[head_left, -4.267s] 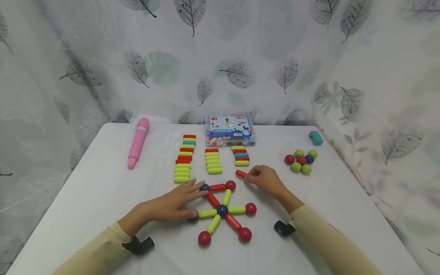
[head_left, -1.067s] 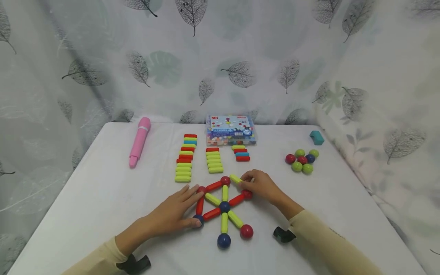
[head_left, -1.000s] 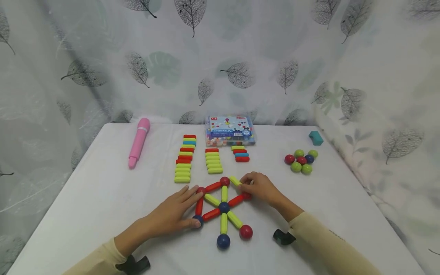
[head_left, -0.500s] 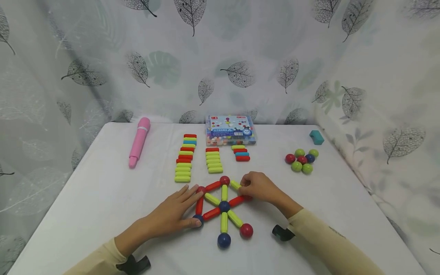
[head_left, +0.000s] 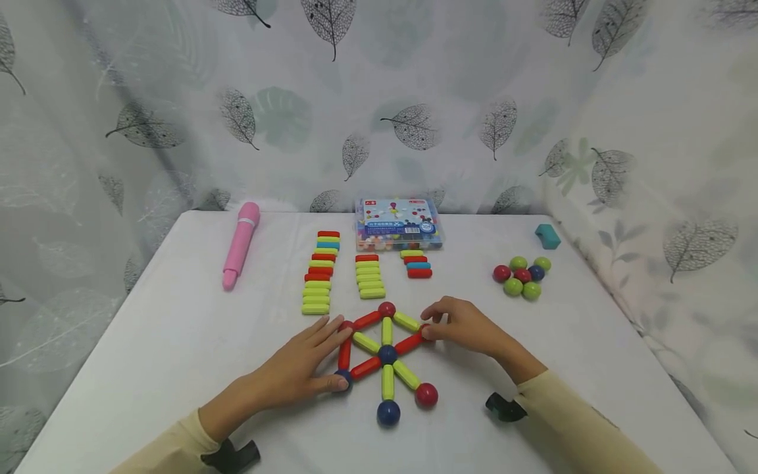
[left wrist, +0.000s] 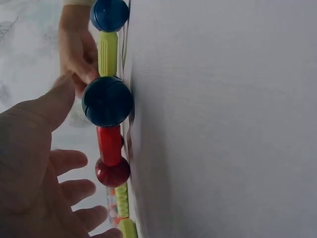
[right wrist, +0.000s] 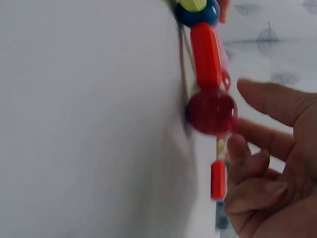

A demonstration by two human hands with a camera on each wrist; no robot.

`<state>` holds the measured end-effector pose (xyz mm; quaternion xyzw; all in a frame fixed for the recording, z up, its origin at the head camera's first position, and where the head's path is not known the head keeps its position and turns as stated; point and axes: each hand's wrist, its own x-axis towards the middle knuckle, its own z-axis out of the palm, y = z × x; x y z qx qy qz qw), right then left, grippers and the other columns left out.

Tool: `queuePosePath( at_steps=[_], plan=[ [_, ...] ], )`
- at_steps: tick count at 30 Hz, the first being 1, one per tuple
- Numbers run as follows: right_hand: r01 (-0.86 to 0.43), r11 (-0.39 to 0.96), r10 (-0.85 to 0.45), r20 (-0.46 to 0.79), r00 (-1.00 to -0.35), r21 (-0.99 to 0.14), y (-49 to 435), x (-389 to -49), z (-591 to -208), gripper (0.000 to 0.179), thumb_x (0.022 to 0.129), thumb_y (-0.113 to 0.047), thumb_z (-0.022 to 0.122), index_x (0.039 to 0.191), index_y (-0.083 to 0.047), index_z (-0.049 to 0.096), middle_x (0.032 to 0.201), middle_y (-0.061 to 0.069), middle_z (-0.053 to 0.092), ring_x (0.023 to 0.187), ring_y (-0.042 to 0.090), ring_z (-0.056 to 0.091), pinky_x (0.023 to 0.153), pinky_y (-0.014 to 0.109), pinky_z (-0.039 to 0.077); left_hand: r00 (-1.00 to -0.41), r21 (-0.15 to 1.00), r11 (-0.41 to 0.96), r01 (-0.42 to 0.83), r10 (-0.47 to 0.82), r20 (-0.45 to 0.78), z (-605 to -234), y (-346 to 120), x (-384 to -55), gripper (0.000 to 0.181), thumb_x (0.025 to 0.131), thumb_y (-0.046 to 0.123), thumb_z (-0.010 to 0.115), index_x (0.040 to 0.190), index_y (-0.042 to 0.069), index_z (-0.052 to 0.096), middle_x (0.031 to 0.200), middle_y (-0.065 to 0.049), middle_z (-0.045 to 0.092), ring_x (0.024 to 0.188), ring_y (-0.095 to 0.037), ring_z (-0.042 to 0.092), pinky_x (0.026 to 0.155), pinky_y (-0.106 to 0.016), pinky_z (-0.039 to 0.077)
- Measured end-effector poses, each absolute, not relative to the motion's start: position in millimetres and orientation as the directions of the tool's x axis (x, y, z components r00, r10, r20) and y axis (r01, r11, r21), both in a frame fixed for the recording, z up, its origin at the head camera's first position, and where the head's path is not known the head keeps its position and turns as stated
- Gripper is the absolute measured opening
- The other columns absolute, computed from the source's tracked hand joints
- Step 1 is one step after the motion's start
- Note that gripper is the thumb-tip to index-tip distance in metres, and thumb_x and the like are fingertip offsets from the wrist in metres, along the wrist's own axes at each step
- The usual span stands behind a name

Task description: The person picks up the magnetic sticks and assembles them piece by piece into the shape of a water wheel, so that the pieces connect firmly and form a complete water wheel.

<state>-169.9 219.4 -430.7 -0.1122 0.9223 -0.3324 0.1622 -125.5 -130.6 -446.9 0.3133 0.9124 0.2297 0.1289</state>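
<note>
A flat wheel of toy building rods and balls lies on the table, with a dark blue hub ball point(head_left: 387, 354). My left hand point(head_left: 302, 362) rests at its left side with fingers extended, touching a red ball and a dark blue ball point(left wrist: 107, 101). At the wheel's upper right, a yellow-green rod point(head_left: 406, 321) spans two red balls. My right hand point(head_left: 464, 327) is beside the right one of these, the red ball point(right wrist: 212, 111); its thumb and fingers stand spread around it, holding nothing. A red ball point(head_left: 426, 395) and a blue ball point(head_left: 388, 413) end the lower spokes.
Rows of loose rods point(head_left: 316, 285) lie beyond the wheel, before a clear box of parts point(head_left: 399, 225). Several loose balls point(head_left: 522, 276) are grouped at right, near a teal block point(head_left: 547, 236). A pink wand-shaped object point(head_left: 241, 246) lies at far left.
Earlier my right hand held a red rod, later a yellow-green one. That yellow-green rod now joins the two red balls, and my right hand has let it go. The wheel has been turned.
</note>
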Motion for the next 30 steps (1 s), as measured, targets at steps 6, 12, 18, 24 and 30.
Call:
queuePosePath(
  at_steps=[6,12,18,24,30],
  plan=[
    [-0.156,0.708,-0.373,-0.178,-0.911,-0.689,232.8,-160.5,-440.7,0.054,0.087,-0.031,0.082,0.136,-0.016,0.065,0.099,-0.001,0.061,0.087,0.018,0.055,0.068,0.029,0.051,-0.766,0.514,0.685,0.516,0.637,-0.079,-443.0,-131.1,-130.3,0.089,0.088,0.061,0.069,0.161,0.025,0.033,0.168,-0.004,0.028,0.157,-0.035,0.015,0.116,-0.061,0.033],
    [-0.089,0.7,-0.307,-0.185,-0.934,-0.709,224.9,-168.0,-449.3,0.049,0.09,-0.027,0.079,0.136,-0.018,0.065,0.094,0.0,0.062,0.088,0.02,0.057,0.071,0.031,0.052,-0.784,0.53,0.695,0.485,0.614,-0.088,-441.4,-136.6,-125.2,0.083,0.087,0.06,0.071,0.156,0.025,0.043,0.162,-0.002,0.039,0.153,-0.036,0.025,0.113,-0.062,0.038],
    [0.017,0.688,-0.195,-0.207,-0.959,-0.726,211.7,-183.3,-450.5,0.047,0.092,-0.026,0.077,0.137,-0.02,0.065,0.099,0.003,0.063,0.091,0.021,0.058,0.073,0.03,0.053,-0.764,0.532,0.666,0.524,0.643,-0.052,-439.8,-139.9,-111.7,0.06,0.09,0.05,0.074,0.143,0.027,0.06,0.139,0.007,0.058,0.127,-0.015,0.05,0.098,-0.037,0.056],
    [0.073,0.704,-0.126,-0.225,-0.966,-0.707,205.3,-204.1,-447.7,0.052,0.092,-0.03,0.076,0.141,-0.021,0.061,0.108,0.007,0.063,0.093,0.025,0.058,0.073,0.031,0.055,-0.709,0.553,0.585,0.593,0.705,0.014,-440.0,-140.8,-102.0,0.042,0.093,0.042,0.075,0.132,0.027,0.069,0.12,0.012,0.062,0.11,-0.007,0.052,0.089,-0.024,0.055],
    [0.13,0.705,0.005,-0.179,-0.984,-0.697,214.3,-234.9,-447.9,0.049,0.096,-0.028,0.072,0.142,-0.019,0.058,0.121,0.013,0.06,0.103,0.03,0.058,0.083,0.037,0.058,-0.725,0.521,0.615,0.591,0.689,0.008,-438.8,-136.2,-118.3,0.067,0.088,0.043,0.079,0.149,0.027,0.054,0.153,0.001,0.048,0.142,-0.021,0.041,0.105,-0.044,0.051]
  ],
)
